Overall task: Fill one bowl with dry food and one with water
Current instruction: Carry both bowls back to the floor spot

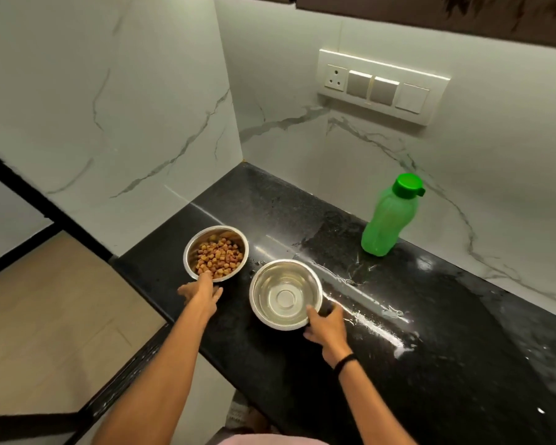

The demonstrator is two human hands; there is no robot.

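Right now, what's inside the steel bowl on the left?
The left steel bowl holds brown dry food pellets, heaped low across its bottom. The left hand grips its near rim, hiding a little of that edge. What lies beneath the pellets cannot be seen.

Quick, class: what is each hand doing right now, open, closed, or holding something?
Left hand: grip on the near rim of the food bowl.
Right hand: grip on the near rim of the second steel bowl.
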